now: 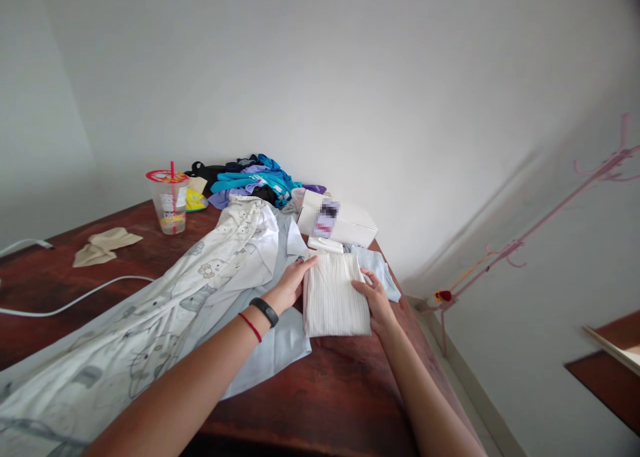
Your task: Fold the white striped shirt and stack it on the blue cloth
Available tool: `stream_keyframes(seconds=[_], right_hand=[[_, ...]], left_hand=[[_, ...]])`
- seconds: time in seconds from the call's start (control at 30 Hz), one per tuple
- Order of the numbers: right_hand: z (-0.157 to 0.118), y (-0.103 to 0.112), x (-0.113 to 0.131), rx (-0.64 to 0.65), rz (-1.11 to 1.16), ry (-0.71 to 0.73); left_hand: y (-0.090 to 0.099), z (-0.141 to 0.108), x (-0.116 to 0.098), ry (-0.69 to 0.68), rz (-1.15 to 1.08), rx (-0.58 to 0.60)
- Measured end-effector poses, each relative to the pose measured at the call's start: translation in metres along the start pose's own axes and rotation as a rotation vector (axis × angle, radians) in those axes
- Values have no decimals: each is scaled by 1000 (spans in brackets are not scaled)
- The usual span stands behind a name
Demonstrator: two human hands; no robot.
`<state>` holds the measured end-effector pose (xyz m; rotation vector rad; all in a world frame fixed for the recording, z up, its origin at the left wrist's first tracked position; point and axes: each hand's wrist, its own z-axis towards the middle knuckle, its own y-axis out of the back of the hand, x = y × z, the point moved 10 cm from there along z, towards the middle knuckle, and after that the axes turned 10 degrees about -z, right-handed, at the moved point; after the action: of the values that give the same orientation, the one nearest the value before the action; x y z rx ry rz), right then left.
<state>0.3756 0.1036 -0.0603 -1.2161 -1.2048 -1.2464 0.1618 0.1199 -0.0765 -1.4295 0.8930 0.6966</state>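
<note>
A white striped garment [337,297], folded into a neat rectangle, is held above the near right part of the table. My left hand [293,285] grips its left edge, thumb on top. On the opposite edge my right hand [376,300] is closed, thumb over the face and fingers behind. Beyond it lies a folded light blue cloth [377,270], partly covered by the right hand. To the left a long white garment with grey cartoon cats [200,270] is spread out, over pale blue clothing [280,350].
A white box [350,223] with a phone [327,218] leaning on it stands behind. Crumpled clothes [265,180] are heaped at the back. A plastic cup with a straw [173,203], beige cloth [105,245] and white cable [90,297] are left. A pink coat rack [515,245] stands right.
</note>
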Motion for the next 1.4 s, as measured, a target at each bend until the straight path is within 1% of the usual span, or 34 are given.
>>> stream_keyframes(seconds=[0.07, 0.1, 0.13, 0.23, 0.37, 0.5, 0.57, 0.67, 0.73, 0.83, 0.93, 1.07, 1.17, 1.27, 1.4], right_hand=[[0, -1, 1, 16, 20, -7], [-1, -3, 2, 31, 29, -9], [-2, -5, 3, 48, 39, -9], [-4, -9, 8, 86, 50, 0], [-3, -8, 5, 83, 22, -18], [-2, -8, -1, 73, 48, -43], [-5, -16, 1, 118, 48, -36], [-11, -29, 4, 208, 39, -27], [-14, -33, 6, 228, 26, -23], [-16, -34, 8, 238, 8, -24], [-17, -36, 9, 254, 10, -29], [-18, -35, 16, 228, 35, 9], [-18, -33, 20, 206, 61, 41], [-19, -32, 18, 203, 73, 23], [-24, -39, 7, 299, 111, -61]], left_hand=[[-16, -7, 8, 116, -95, 126], [-22, -10, 10, 154, -132, 173], [-26, -13, 10, 163, -160, 203], [-32, -19, 2, 105, -201, 226], [-43, -27, 2, 158, -269, 291], [-39, -27, -4, 99, -262, 259], [-37, -26, -5, 81, -254, 257], [-39, -26, -6, 81, -247, 291], [-41, -28, -7, 96, -240, 322], [-43, -32, -8, 114, -223, 346], [-45, -35, -11, 105, -210, 363], [-45, -34, -13, 78, -211, 349], [-43, -32, -11, 106, -214, 329], [-41, -31, -7, 160, -212, 330], [-39, -31, -7, 187, -220, 323]])
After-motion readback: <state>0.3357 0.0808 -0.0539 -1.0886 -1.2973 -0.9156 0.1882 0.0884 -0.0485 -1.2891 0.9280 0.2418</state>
